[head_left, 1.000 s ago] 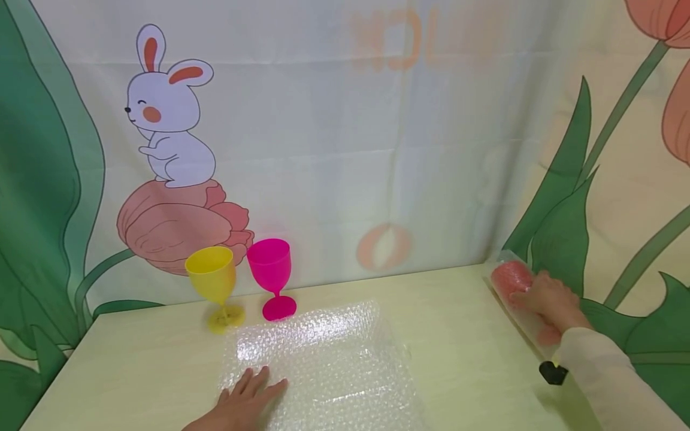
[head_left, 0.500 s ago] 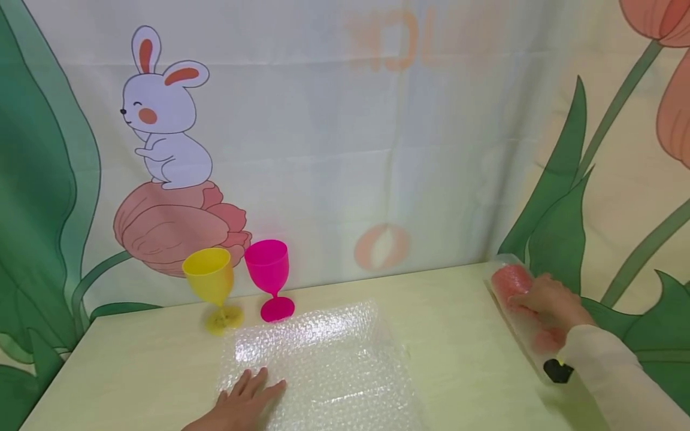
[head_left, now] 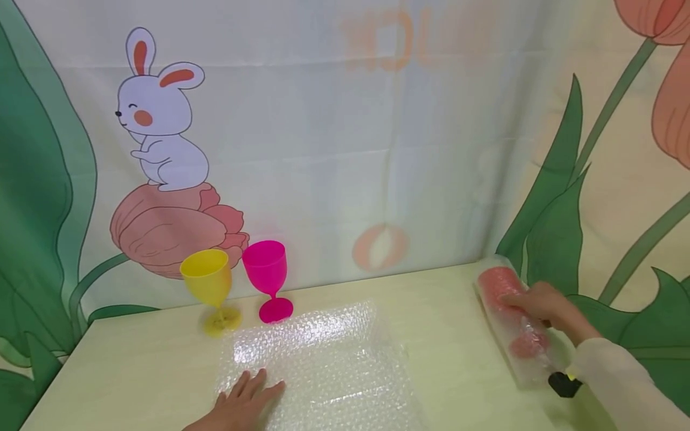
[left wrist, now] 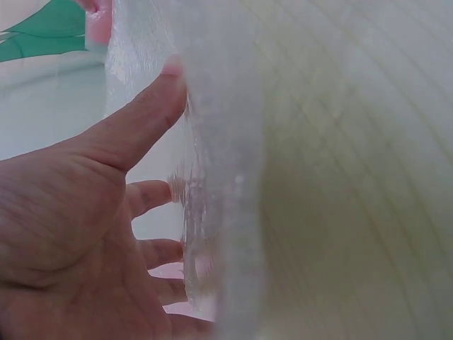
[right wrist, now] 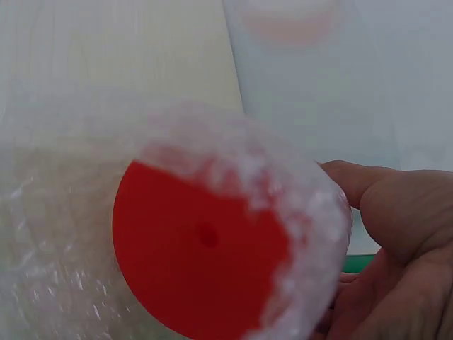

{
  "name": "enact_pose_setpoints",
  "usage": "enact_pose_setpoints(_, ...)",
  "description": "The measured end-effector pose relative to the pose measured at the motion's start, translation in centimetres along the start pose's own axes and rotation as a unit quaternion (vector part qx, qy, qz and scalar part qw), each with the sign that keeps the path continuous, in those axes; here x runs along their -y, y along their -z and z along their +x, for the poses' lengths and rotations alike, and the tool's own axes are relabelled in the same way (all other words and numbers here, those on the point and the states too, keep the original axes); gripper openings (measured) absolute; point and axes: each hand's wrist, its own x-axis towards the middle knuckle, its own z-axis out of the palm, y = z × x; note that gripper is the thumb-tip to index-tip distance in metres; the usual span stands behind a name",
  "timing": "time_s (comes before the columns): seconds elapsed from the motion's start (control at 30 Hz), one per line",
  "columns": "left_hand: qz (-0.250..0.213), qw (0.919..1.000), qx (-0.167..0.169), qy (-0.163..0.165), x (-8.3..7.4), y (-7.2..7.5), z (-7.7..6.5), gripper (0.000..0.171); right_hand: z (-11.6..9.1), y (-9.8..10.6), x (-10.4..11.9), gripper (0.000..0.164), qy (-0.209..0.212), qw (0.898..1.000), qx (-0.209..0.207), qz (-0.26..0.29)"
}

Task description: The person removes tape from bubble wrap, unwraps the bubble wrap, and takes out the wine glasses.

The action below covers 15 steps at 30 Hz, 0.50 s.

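My right hand [head_left: 544, 305] grips a red goblet [head_left: 498, 287] rolled in bubble wrap, at the right side of the table. In the right wrist view, the round red foot of the goblet [right wrist: 202, 248] shows inside the open end of the wrap, with the thumb and fingers around the roll. My left hand [head_left: 239, 401] rests with spread fingers on a flat sheet of bubble wrap [head_left: 334, 365]. The left wrist view has this hand [left wrist: 85, 212] with its thumb and fingertips against the sheet's edge. Beyond the sheet stand a yellow goblet [head_left: 207, 278] and a magenta goblet [head_left: 266, 266], both upright.
The pale table [head_left: 442, 335] backs onto a printed cloth [head_left: 302, 131] with a rabbit, flowers and leaves. A black wrist device [head_left: 564, 384] sits below the right sleeve [head_left: 620, 377].
My right hand has shifted the wrapped goblet slightly left and toward me. The left hand stays on the sheet, and the head view has turned a little.
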Motion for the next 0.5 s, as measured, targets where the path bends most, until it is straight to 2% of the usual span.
enact_pose_setpoints(0.17,0.001,1.0000,-0.002,0.007,1.4,-0.9,0.9,0.107,-0.8,-0.8,1.3,0.053,0.015,1.000,0.009,0.010)
enact_pose_setpoints(0.4,-0.008,0.9999,-0.002,0.007,2.4,-1.5,1.5,0.109,-1.8,-1.5,2.7,0.047,0.035,0.998,0.019,0.047)
enact_pose_setpoints(0.5,-0.007,1.0000,0.001,0.002,1.9,-1.1,1.3,0.108,-2.2,-1.6,3.3,0.043,0.038,0.997,0.029,0.069)
